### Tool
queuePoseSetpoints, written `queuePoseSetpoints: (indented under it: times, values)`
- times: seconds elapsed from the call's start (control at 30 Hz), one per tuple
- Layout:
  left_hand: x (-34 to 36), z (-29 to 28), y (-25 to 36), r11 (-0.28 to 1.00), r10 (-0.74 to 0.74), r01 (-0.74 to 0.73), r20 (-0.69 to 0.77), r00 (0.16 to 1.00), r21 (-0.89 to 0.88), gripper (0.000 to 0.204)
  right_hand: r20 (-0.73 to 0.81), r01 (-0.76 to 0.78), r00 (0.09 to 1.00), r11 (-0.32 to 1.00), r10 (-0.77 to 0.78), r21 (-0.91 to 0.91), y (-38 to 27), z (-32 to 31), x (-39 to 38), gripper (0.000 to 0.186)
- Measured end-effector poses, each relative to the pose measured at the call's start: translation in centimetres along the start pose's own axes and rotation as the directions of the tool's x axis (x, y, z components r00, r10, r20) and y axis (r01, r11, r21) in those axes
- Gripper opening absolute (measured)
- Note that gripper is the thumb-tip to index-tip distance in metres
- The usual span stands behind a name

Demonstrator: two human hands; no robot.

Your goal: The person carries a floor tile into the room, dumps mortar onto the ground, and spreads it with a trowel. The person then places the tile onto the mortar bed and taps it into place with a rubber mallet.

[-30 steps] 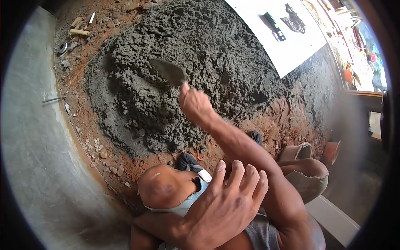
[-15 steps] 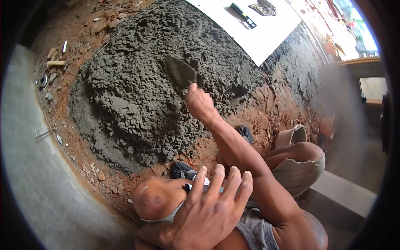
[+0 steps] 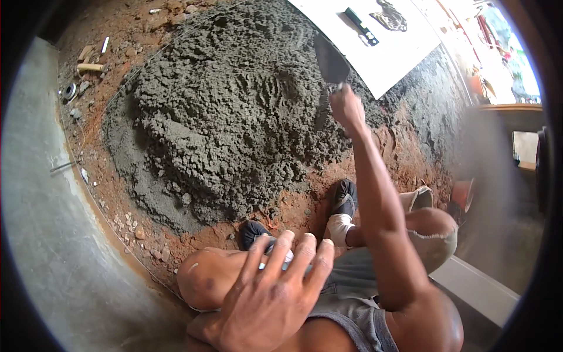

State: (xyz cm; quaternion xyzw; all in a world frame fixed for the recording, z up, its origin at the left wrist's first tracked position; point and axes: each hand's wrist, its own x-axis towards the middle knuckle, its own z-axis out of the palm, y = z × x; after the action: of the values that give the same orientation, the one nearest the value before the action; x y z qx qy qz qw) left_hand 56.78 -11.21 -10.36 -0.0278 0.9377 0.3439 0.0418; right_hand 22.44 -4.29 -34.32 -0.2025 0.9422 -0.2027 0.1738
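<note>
My right hand [image 3: 347, 110] is closed round the handle of a trowel [image 3: 332, 60]. The trowel's dark, pointed blade is at the far right part of a broad heap of wet grey mortar [image 3: 217, 117], beside the edge of a white board [image 3: 375, 64]. Whether the blade touches the mortar I cannot tell. Rough, lumpy mortar spreads over the reddish soil, with finger-like ridges near its middle. Close to me, above my knees, my left hand [image 3: 272, 293] is held up with its fingers apart and nothing in it.
On the board lie a black level-like tool [image 3: 362, 27] and a coil of cord [image 3: 390, 16]. A smooth grey wall [image 3: 41, 193] runs along the left. Stones [image 3: 139, 233] and a tape roll [image 3: 70, 91] lie beside it. A bucket-like container [image 3: 416, 199] is right of my feet.
My right hand has swung the trowel rightward and away from me, from the middle of the mortar to near the board. My left hand has shifted slightly left, still open.
</note>
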Motion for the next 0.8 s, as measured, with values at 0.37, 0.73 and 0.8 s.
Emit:
queuePoseSetpoints:
  times: [0.37,0.73,0.8]
  values:
    - [-0.7,-0.5,-2.0,0.913,-0.405,0.407,0.045,0.913,-0.033,0.059,0.276,0.786,0.593,0.469,-0.756,-0.404,4.2,2.4,1.1,0.008]
    - [-0.4,1.4,-0.9,0.881,-0.469,0.474,0.123,0.874,-0.010,0.055,0.303,0.683,0.729,0.633,-0.613,-0.364,-4.8,6.8,6.3,0.023]
    - [-0.9,1.6,-0.4,0.860,-0.510,0.510,0.027,0.860,-0.012,0.059,0.309,0.797,0.599,0.510,-0.739,-0.324,-4.6,7.0,4.8,0.024]
